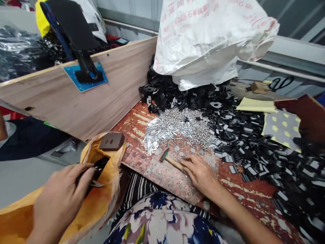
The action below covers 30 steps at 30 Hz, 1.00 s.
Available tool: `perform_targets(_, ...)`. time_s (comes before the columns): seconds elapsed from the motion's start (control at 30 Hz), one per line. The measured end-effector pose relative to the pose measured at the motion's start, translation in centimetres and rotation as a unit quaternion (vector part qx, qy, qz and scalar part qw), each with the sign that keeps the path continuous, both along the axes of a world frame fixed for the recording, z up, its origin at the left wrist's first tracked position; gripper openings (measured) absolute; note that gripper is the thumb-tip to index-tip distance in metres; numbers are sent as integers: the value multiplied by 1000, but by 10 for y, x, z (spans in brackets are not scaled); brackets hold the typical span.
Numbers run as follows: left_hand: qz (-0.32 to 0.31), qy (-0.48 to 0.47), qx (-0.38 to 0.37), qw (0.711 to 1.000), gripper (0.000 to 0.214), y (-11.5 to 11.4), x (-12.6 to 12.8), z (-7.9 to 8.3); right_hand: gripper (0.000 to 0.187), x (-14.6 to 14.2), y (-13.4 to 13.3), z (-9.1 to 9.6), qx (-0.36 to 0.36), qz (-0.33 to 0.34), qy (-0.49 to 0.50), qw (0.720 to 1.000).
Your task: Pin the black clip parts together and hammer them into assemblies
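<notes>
My left hand [61, 200] is closed around a small black part with a metal tip [95, 176], held over the mouth of an orange-yellow bag [101, 200] at the lower left. My right hand [200, 174] rests on the worn red table [243, 189], fingers wrapped on the wooden handle of a small hammer [169, 159]. Its head points toward a heap of short silver metal pins [175, 128]. A big pile of black plastic buckle parts [254, 135] spreads over the table's right side.
A wooden divider board [101, 91] walls off the left, with a black stand on a blue plate [86, 76]. A white woven sack [210, 37] sits on the pile behind. A brown block [111, 141] lies by the bag. Scissors [280, 83] and yellow paper [255, 105] lie far right.
</notes>
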State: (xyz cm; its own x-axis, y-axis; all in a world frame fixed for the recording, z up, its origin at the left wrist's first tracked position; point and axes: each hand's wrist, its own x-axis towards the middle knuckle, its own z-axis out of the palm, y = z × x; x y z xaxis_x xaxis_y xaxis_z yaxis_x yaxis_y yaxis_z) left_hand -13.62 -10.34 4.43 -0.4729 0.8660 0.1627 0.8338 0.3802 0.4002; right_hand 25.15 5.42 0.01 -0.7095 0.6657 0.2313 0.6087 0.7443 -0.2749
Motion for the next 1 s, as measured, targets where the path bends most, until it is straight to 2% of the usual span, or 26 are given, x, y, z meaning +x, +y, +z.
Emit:
perform_targets(0.07, 1, -21, 38, 999, 30, -2, -6, -1, 21, -6, 33, 9, -5, -6, -9, 1000)
perform_targets(0.13, -3, -109, 70, 992, 25, 4, 5, -10, 21, -19, 79, 20, 20, -37, -28, 999)
perform_targets(0.23, -53, -244, 65, 966, 20, 20, 39, -28, 33, -47, 162, 35, 97, -105, -58, 988)
perform_targets(0.33, -112, -321, 31, 940, 23, 37, 73, -39, 45, -73, 236, 44, 126, -127, -65, 982)
perform_targets(0.4, -132, -357, 0, 925, 27, 45, 85, -41, 44, -82, 270, 46, 122, -116, -87, 982)
perform_targets(0.5, -130, -390, -21, 911, 34, 52, 89, -44, 29, -73, 293, 46, 109, -99, -95, 985)
perform_targets(0.6, -126, -430, -34, 893, 34, 56, 87, -49, 18, -38, 287, 43, 106, -100, -68, 987)
perform_targets(0.67, -128, -482, -45, 866, 37, 62, 92, -50, 17, -10, 269, 41, 109, -116, -33, 987)
perform_targets(0.73, -118, -558, -49, 820, 36, 72, 104, -45, 17, 11, 238, 37, 109, -129, 5, 986)
perform_targets(0.8, -100, -646, -50, 755, 36, 87, 123, -35, 18, 20, 195, 31, 106, -120, 34, 987)
perform_targets(0.87, -86, -727, -51, 680, 51, 105, 143, -22, 20, 15, 144, 24, 94, -74, 50, 991)
perform_targets(0.9, -84, -757, -50, 646, 58, 113, 152, -18, 24, 10, 120, 22, 83, -30, 57, 994)
perform_targets(0.93, -84, -779, -49, 620, 60, 119, 159, -15, 28, 4, 97, 21, 50, 43, 65, 996)
perform_targets(1.0, -73, -796, -46, 599, 51, 128, 168, -16, 27, -6, 68, 23, 29, 118, 58, 991)
